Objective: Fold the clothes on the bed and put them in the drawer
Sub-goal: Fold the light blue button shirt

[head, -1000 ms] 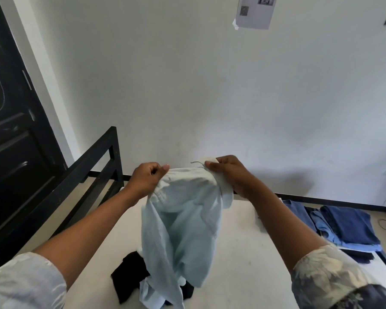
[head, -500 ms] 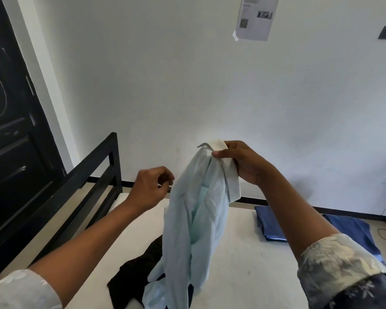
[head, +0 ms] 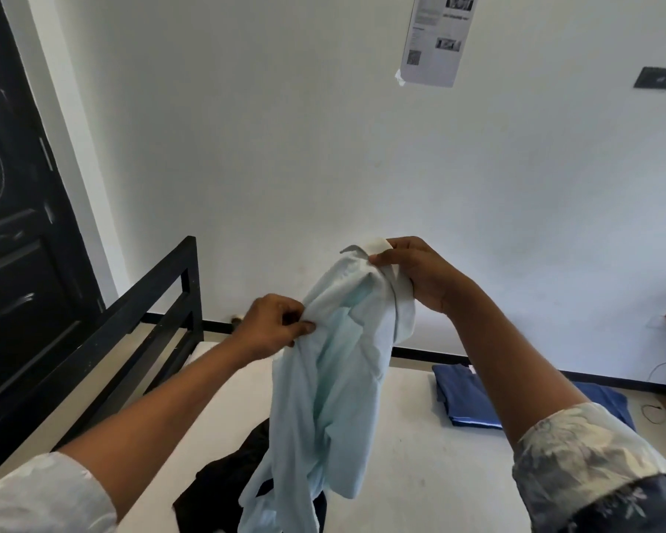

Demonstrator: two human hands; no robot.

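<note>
the pale blue shirt [head: 335,382] hangs in the air above the bed [head: 420,475], held up in front of the person so it can drop straight under its own weight. the right hand [head: 420,275] is highest, thumb and fingers clamped on the white collar band, which looks like the anchor point for finding the shirt's shape. the left hand [head: 273,327] sits lower and to the side, pinching a fold of cloth near the shoulder; my guess is it is hunting for a seam or the other shoulder so the shirt can be spread flat before folding. the cloth is bunched and twisted between the two grips, so the folding proper seems not yet begun.

below, the shirt's lower end trails down to a black garment [head: 224,490] lying crumpled on the mattress; whether the two touch i cannot tell. off to the right a stack of dark blue folded clothes [head: 462,398] lies on the bed, partly hidden behind the right forearm. a black bed frame [head: 158,302] runs along the left, with a dark door beyond it.

the shirt's sleeves and buttons are lost in the folds, and its hem runs off the bottom edge. no drawer is in view. the paper taped on the wall [head: 435,36] is too small to read.
</note>
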